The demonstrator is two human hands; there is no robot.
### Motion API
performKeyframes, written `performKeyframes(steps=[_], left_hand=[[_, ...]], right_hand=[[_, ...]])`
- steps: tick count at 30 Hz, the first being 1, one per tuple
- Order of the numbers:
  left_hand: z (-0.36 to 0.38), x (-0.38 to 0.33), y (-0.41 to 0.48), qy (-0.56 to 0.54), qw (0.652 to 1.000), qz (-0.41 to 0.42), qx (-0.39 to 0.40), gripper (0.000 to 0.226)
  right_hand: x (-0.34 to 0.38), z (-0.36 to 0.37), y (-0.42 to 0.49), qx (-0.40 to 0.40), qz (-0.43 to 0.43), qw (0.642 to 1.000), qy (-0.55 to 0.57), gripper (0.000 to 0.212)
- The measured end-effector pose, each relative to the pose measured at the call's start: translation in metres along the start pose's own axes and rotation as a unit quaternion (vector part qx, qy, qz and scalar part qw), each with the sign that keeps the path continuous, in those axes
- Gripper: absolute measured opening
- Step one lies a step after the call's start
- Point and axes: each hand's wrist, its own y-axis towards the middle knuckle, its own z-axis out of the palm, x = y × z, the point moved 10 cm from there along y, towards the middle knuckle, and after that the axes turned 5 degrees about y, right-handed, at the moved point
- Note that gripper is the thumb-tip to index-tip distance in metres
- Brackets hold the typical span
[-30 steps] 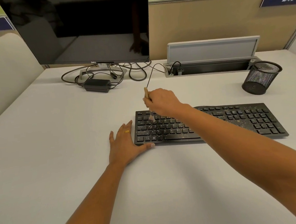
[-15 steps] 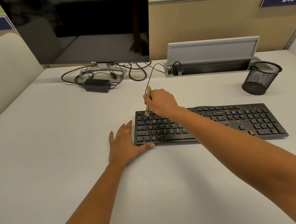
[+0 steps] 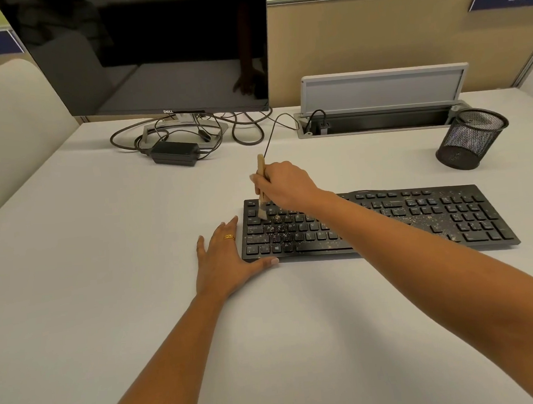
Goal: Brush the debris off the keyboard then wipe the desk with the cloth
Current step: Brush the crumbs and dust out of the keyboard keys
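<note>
A black keyboard (image 3: 418,219) lies on the white desk (image 3: 106,276), speckled with pale debris across its keys. My right hand (image 3: 284,186) reaches over its left end and grips a small wooden-handled brush (image 3: 261,183), held nearly upright with the pale bristles touching the top-left keys. My left hand (image 3: 222,261) rests flat on the desk against the keyboard's left edge, fingers spread, thumb along the front edge, a gold ring on one finger. No cloth is in view.
A dark monitor (image 3: 141,49) stands at the back left, with tangled cables and a black power adapter (image 3: 175,153) beneath it. An open cable tray (image 3: 379,118) sits behind the keyboard. A black mesh pen cup (image 3: 472,137) stands at the right.
My right hand has swept the brush from a little further right on the upper key rows toward the keyboard's top-left corner. My left hand has stayed in place.
</note>
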Motion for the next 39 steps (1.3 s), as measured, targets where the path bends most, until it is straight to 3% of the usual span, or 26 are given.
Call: performKeyframes(steps=[4, 8, 12, 19, 25, 30, 39], left_hand=[[-0.001, -0.001, 0.000, 0.002, 1.000, 0.001, -0.001, 0.125], [-0.001, -0.001, 0.000, 0.004, 1.000, -0.002, 0.001, 0.120], [-0.001, 0.000, -0.001, 0.004, 1.000, -0.003, -0.003, 0.118], [-0.001, -0.001, -0.001, 0.005, 1.000, 0.000, 0.001, 0.121], [-0.001, -0.001, -0.001, -0.002, 1.000, 0.001, 0.000, 0.124], [-0.001, -0.001, -0.001, -0.002, 1.000, 0.002, 0.001, 0.124], [0.000, 0.000, -0.001, -0.002, 1.000, 0.002, 0.001, 0.125]], right_hand=[[0.001, 0.006, -0.003, 0.048, -0.020, 0.999, -0.004, 0.040], [0.003, 0.003, -0.008, 0.068, -0.048, 0.989, -0.125, 0.044], [0.005, -0.007, -0.008, 0.051, -0.053, 0.973, -0.217, 0.036], [-0.011, -0.015, -0.004, -0.036, 0.017, 0.999, -0.025, 0.040], [-0.014, -0.002, -0.007, -0.013, 0.032, 0.999, -0.039, 0.043], [-0.015, -0.014, -0.006, -0.044, 0.033, 0.998, -0.020, 0.043], [-0.006, -0.003, -0.007, 0.019, -0.013, 0.999, -0.026, 0.041]])
